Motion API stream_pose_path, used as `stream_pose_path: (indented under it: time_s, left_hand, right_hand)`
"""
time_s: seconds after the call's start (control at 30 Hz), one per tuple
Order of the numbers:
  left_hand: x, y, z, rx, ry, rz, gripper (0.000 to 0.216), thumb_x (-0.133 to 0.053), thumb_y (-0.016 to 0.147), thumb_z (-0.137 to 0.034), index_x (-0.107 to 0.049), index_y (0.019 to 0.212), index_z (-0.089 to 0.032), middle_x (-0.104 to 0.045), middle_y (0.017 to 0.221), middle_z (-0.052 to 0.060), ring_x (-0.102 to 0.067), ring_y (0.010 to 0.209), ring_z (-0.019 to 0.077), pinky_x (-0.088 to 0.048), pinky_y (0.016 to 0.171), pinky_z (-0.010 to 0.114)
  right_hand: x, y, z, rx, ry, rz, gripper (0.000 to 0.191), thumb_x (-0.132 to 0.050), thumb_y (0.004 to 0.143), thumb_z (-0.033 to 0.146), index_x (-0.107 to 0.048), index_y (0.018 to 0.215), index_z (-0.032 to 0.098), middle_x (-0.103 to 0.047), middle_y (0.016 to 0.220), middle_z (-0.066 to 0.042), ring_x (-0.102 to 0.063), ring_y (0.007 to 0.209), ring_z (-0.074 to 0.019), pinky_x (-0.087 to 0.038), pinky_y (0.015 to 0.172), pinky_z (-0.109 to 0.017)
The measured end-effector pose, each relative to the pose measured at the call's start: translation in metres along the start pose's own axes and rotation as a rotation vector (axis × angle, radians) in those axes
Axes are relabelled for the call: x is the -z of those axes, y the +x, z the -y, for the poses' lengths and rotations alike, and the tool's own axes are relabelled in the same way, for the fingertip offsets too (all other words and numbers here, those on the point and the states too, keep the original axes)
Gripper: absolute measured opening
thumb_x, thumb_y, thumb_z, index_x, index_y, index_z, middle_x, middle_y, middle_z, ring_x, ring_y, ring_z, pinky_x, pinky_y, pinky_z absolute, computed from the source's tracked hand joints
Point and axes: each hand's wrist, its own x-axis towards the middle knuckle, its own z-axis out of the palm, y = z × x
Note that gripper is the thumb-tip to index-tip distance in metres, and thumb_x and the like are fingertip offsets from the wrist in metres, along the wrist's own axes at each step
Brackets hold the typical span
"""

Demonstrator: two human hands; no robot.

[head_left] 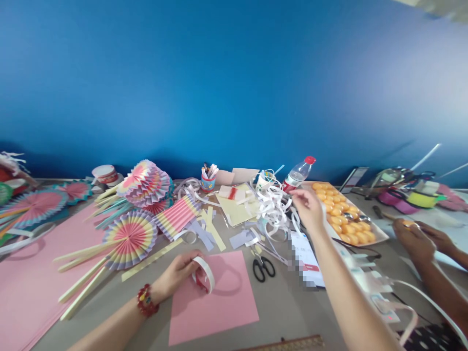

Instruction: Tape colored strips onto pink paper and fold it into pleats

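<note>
My left hand (181, 273) is closed around a roll of white tape with a red core (203, 277), held just above a pink paper square (215, 300). It wears a red bead bracelet (146, 301). My right hand (309, 207) reaches out over a tangle of white paper strips (272, 207), fingers pinched together at the strips; what they grip is too small to name. Black-handled scissors (262, 265) lie between my two arms.
Folded paper fans (131, 239) and pleated rosettes (148, 185) cover the left. At the back are a pen cup (208, 179) and a water bottle (298, 174). A tray of orange balls (343, 217) sits right. Another person's hands (420, 239) work at far right.
</note>
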Motion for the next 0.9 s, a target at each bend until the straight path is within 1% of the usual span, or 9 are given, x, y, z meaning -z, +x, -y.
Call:
stream_pose_path:
  time_s: [0.1, 0.17, 0.27, 0.4, 0.43, 0.57, 0.67, 0.8, 0.9]
  left_hand:
    - [-0.002, -0.002, -0.004, 0.002, -0.047, -0.023, 0.050, -0.045, 0.093, -0.059, -0.063, 0.085, -0.013, -0.065, 0.074, 0.006, -0.061, 0.068, 0.0160, -0.047, 0.068, 0.026]
    - [-0.003, -0.004, -0.009, -0.024, -0.078, -0.043, 0.053, -0.043, 0.093, -0.060, -0.065, 0.088, -0.012, -0.067, 0.076, 0.008, -0.062, 0.067, 0.0169, -0.048, 0.067, 0.027]
    - [-0.005, -0.005, -0.019, -0.039, -0.118, -0.101, 0.049, -0.045, 0.093, -0.056, -0.065, 0.090, -0.011, -0.068, 0.084, 0.010, -0.064, 0.068, 0.0173, -0.051, 0.066, 0.029]
    - [-0.010, -0.004, -0.024, -0.013, -0.151, -0.123, 0.040, -0.047, 0.094, -0.049, -0.064, 0.095, -0.013, -0.068, 0.092, 0.010, -0.065, 0.075, 0.0184, -0.053, 0.067, 0.029]
    - [-0.011, -0.004, -0.024, -0.008, -0.137, -0.113, 0.039, -0.047, 0.095, -0.048, -0.064, 0.096, -0.013, -0.067, 0.091, 0.009, -0.065, 0.077, 0.0187, -0.053, 0.069, 0.029]
    - [-0.011, -0.003, -0.019, 0.008, -0.018, -0.057, 0.033, -0.049, 0.094, -0.045, -0.064, 0.101, -0.016, -0.067, 0.093, 0.007, -0.064, 0.085, 0.0192, -0.052, 0.078, 0.030]
    - [-0.004, -0.005, -0.024, -0.014, 0.049, -0.056, 0.029, -0.055, 0.092, -0.040, -0.061, 0.110, -0.019, -0.066, 0.103, 0.008, -0.062, 0.094, 0.0204, -0.050, 0.085, 0.032]
    - [0.009, -0.011, -0.035, -0.028, 0.031, -0.073, 0.029, -0.057, 0.092, -0.037, -0.060, 0.115, -0.019, -0.064, 0.116, 0.010, -0.059, 0.110, 0.0236, -0.045, 0.096, 0.035]
    - [0.010, -0.014, -0.033, 0.014, -0.028, -0.135, 0.025, -0.057, 0.093, -0.036, -0.063, 0.110, -0.018, -0.065, 0.114, 0.010, -0.060, 0.107, 0.0236, -0.046, 0.095, 0.037]
  right_hand:
    - [-0.020, -0.061, 0.042, 0.087, 0.076, 0.233, 0.025, -0.054, 0.089, 0.043, -0.065, 0.102, 0.025, -0.070, 0.096, -0.005, -0.065, 0.083, -0.0200, -0.054, 0.078, -0.032]
    - [-0.034, -0.103, 0.066, 0.131, 0.203, 0.511, 0.023, -0.052, 0.092, 0.040, -0.063, 0.109, 0.028, -0.069, 0.101, -0.005, -0.066, 0.085, -0.0191, -0.054, 0.077, -0.031]
    - [-0.052, -0.150, 0.088, 0.151, 0.315, 0.677, 0.036, -0.059, 0.089, 0.042, -0.055, 0.123, 0.033, -0.066, 0.111, -0.004, -0.065, 0.089, -0.0184, -0.054, 0.080, -0.030]
    - [-0.071, -0.176, 0.102, 0.161, 0.395, 0.726, 0.063, -0.070, 0.080, 0.044, -0.044, 0.136, 0.031, -0.059, 0.127, -0.007, -0.062, 0.102, -0.0222, -0.053, 0.083, -0.031]
    - [-0.075, -0.177, 0.105, 0.148, 0.412, 0.722, 0.060, -0.069, 0.080, 0.042, -0.046, 0.134, 0.030, -0.060, 0.125, -0.007, -0.062, 0.102, -0.0224, -0.053, 0.084, -0.031]
    - [-0.088, -0.177, 0.108, 0.017, 0.480, 0.705, 0.016, -0.056, 0.089, 0.035, -0.061, 0.100, 0.023, -0.067, 0.092, -0.003, -0.063, 0.082, -0.0173, -0.051, 0.074, -0.026]
    - [-0.094, -0.179, 0.098, -0.123, 0.563, 0.718, 0.018, -0.054, 0.091, 0.037, -0.060, 0.092, 0.020, -0.062, 0.080, -0.002, -0.058, 0.074, -0.0151, -0.048, 0.064, -0.022]
    - [-0.094, -0.185, 0.087, -0.275, 0.708, 0.740, 0.026, -0.059, 0.087, 0.042, -0.060, 0.095, 0.018, -0.057, 0.077, -0.001, -0.055, 0.072, -0.0147, -0.048, 0.065, -0.024]
    - [-0.088, -0.185, 0.087, -0.302, 0.726, 0.740, 0.028, -0.061, 0.086, 0.045, -0.060, 0.095, 0.018, -0.058, 0.079, -0.002, -0.055, 0.073, -0.0151, -0.048, 0.066, -0.025]
